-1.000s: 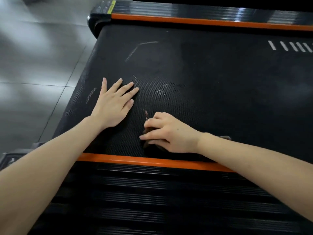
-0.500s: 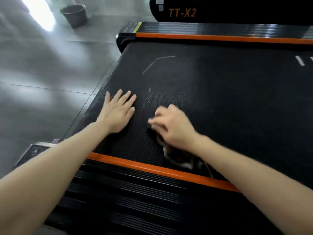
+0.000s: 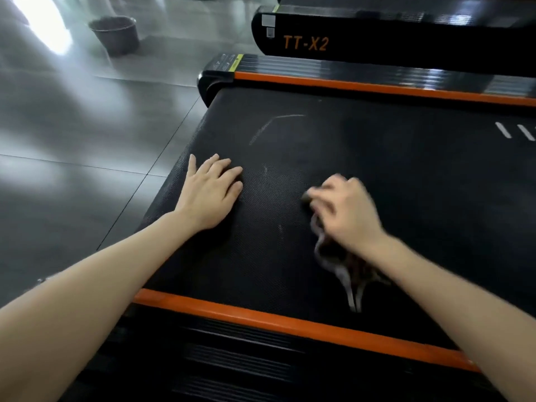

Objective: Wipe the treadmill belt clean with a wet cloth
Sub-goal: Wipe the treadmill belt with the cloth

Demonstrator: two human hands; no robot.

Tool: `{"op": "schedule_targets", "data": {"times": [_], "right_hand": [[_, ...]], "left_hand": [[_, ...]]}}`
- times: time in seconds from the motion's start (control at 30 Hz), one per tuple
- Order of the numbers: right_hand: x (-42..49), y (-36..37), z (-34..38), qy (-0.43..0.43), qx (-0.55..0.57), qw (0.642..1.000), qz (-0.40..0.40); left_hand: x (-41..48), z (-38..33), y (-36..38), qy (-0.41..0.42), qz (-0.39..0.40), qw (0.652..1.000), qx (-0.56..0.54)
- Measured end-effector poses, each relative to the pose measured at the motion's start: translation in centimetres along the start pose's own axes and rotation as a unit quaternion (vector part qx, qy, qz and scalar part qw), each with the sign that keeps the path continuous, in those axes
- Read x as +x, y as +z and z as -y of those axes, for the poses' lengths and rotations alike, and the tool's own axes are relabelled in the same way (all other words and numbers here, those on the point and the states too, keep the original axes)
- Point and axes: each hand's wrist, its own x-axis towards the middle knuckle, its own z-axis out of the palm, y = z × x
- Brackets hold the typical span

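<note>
Both hands on the belt, cloth under the right

Treadmill belt (image 3: 406, 198): black, textured, lies across the view between two orange rails, the near rail (image 3: 261, 316) and the far rail (image 3: 377, 87).

Left hand (image 3: 211, 192): flat on the belt close to its left end, palm down, fingers straight and slightly spread, holding nothing.

Right hand (image 3: 345, 213): on the belt to the right of the left hand and apart from it. Motion-blurred. Fingers curled down over a bunched cloth (image 3: 339, 256), gripping it against the belt.

Cloth: dark and mottled, mostly under the palm and wrist; a loose tail trails back toward the near rail and ends just short of it.

Marks on the belt: a pale curved streak (image 3: 272, 126) beyond the hands; short white stripes (image 3: 503, 130) at the right edge of view.

Surroundings: grey tiled floor (image 3: 72, 140) to the left, glossy. A dark bucket (image 3: 114, 34) stands on it, well away from the belt. A second black machine (image 3: 306, 43) lettered "TT-X2" sits behind the far rail
</note>
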Motion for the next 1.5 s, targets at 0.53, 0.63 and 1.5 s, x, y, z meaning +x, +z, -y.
{"op": "schedule_targets", "data": {"times": [0.53, 0.63, 1.5], "right_hand": [[4.1, 2.7, 4.0, 0.078, -0.061, 0.995, -0.019], [0.3, 2.2, 10.4, -0.098, 0.018, 0.99, 0.097], [12.6, 4.4, -6.5, 0.214, -0.142, 0.963, -0.083]], "left_hand": [[11.2, 5.8, 2.0, 0.009, 0.068, 0.997, -0.019], [12.9, 6.3, 2.1, -0.004, 0.089, 0.996, -0.025], [15.9, 7.2, 3.0, 0.04, 0.072, 0.995, -0.057]]}}
